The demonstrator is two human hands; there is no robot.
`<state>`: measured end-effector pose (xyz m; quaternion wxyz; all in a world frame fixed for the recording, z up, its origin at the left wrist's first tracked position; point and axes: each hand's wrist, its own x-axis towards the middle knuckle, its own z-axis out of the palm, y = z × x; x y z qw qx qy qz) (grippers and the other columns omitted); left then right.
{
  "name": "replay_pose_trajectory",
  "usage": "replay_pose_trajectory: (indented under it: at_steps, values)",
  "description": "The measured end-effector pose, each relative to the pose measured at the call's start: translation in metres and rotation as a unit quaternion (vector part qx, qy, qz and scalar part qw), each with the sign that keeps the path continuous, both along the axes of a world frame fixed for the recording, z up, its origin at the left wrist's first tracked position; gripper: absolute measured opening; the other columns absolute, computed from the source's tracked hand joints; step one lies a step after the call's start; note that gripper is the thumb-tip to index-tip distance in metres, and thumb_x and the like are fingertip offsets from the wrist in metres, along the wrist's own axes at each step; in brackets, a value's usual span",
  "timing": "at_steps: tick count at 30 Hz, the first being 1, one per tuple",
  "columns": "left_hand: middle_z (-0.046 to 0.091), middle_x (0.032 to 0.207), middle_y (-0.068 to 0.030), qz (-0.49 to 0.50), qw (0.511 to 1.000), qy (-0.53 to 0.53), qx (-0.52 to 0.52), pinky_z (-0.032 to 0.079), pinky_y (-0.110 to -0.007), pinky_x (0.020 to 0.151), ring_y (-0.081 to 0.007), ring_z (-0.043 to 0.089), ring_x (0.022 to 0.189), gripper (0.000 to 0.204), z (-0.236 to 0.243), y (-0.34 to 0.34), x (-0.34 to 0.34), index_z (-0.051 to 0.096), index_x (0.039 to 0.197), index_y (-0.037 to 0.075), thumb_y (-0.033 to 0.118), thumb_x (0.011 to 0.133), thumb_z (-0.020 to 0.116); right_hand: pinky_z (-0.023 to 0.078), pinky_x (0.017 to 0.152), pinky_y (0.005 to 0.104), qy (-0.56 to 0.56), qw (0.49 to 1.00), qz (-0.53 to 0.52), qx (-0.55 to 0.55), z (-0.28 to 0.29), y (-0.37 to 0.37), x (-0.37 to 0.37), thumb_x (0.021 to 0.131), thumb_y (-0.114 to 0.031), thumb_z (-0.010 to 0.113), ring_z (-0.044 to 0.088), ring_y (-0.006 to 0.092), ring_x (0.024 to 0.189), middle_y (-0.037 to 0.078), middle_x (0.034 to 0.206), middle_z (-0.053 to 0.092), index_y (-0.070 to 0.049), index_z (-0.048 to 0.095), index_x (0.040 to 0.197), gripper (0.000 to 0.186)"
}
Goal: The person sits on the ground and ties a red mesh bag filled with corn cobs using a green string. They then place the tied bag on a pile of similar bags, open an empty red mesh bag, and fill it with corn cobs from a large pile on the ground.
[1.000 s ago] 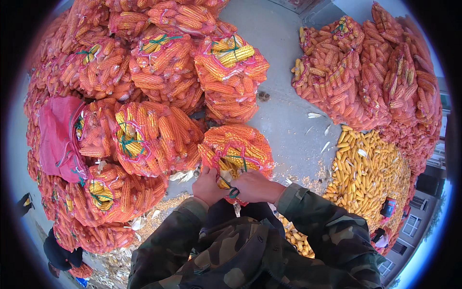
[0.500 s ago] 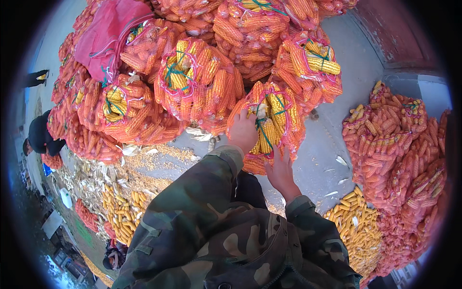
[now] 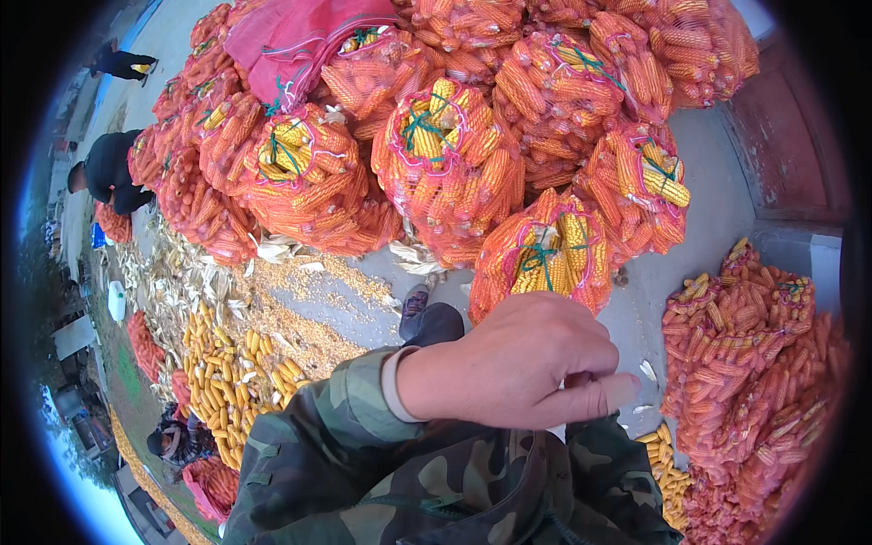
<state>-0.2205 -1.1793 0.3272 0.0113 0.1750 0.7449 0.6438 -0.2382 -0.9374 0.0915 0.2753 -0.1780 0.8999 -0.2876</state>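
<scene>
My left hand point(image 3: 522, 363) is raised close in front of me, its back toward me. Its fingers are curled and the thumb points right; whatever they hold, if anything, is hidden. Just beyond it stands an orange mesh bag of corn cobs point(image 3: 493, 272), partly covered by the hand. A green tie point(image 3: 538, 256) crosses its mouth, and yellow cobs show between the strands. Neither hand is seen touching this bag. Of my right arm only the camouflage sleeve point(image 3: 613, 463) shows, and the right hand is out of sight.
More filled mesh bags point(image 3: 445, 182) crowd the far side, with a pink sack point(image 3: 300, 36) on top. Stacked bags point(image 3: 745, 363) stand right. Loose cobs point(image 3: 218, 381), husks and kernels point(image 3: 309, 318) litter the left ground. A person point(image 3: 113, 168) bends at far left.
Both hands have left the bag's mouth. My left hand has come up nearer and its fingers have curled; the right hand has gone from sight. The view has shifted, with the bags now farther right.
</scene>
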Motion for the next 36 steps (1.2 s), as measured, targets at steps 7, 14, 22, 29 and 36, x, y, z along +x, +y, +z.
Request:
replay_pose_trajectory:
  at_steps: [7, 14, 22, 29, 36]
  values:
    - [0.055, 0.058, -0.0011, 0.094, 0.917, 0.355, 0.157, 0.034, -0.028, 0.049, -0.0161, 0.051, 0.049, 0.038, 0.082, -0.128, -0.004, 0.062, 0.061, 0.005, 0.038, 0.077, 0.073, 0.049, 0.085, 0.0404, 0.028, 0.998, -0.01, -0.048, 0.021, -0.059, 0.011, 0.09, -0.009, 0.056, 0.058, 0.0345, 0.098, 0.021, 0.111, 0.055, 0.0, 0.05, 0.129, 0.041]
    - [0.062, 0.068, -0.0016, 0.027, 0.958, 0.124, 0.256, 0.039, -0.026, 0.058, -0.0136, 0.057, 0.058, 0.056, -0.01, -0.336, -0.03, 0.072, 0.082, 0.002, 0.058, 0.079, 0.072, 0.053, 0.073, 0.0345, -0.007, 0.996, -0.09, 0.013, 0.032, -0.164, 0.012, 0.088, -0.008, 0.056, 0.063, 0.0294, 0.088, 0.02, 0.108, 0.057, 0.002, 0.051, 0.127, 0.04]
    - [0.04, 0.139, -0.0248, 0.647, 0.701, -0.252, 0.163, 0.04, -0.044, 0.101, -0.0295, 0.046, 0.122, 0.106, -0.32, -0.582, -0.16, 0.013, 0.149, -0.003, 0.038, 0.076, 0.079, 0.054, 0.07, 0.0336, -0.079, 0.989, -0.098, 0.076, 0.053, -0.236, 0.029, 0.085, -0.006, 0.058, 0.065, 0.0274, 0.081, 0.021, 0.104, 0.058, 0.004, 0.055, 0.121, 0.038]
    - [0.05, 0.129, -0.0214, 0.635, 0.544, -0.179, 0.518, 0.052, -0.046, 0.087, -0.0297, 0.055, 0.111, 0.081, -0.372, -0.662, -0.202, 0.039, 0.128, -0.008, 0.012, 0.068, 0.088, 0.055, 0.066, 0.0328, -0.083, 0.983, -0.121, 0.112, 0.058, -0.257, 0.014, 0.085, -0.006, 0.057, 0.066, 0.0275, 0.078, 0.022, 0.109, 0.059, 0.006, 0.057, 0.118, 0.035]
    - [0.068, 0.1, -0.0093, 0.644, 0.72, -0.05, 0.254, 0.051, -0.035, 0.081, -0.0229, 0.066, 0.087, 0.045, -0.3, -0.638, -0.2, 0.056, 0.113, 0.0, 0.011, 0.077, 0.08, 0.054, 0.067, 0.0337, -0.075, 0.992, -0.065, 0.075, 0.034, -0.302, -0.017, 0.086, -0.011, 0.058, 0.065, 0.0282, 0.083, 0.022, 0.106, 0.061, 0.006, 0.058, 0.117, 0.035]
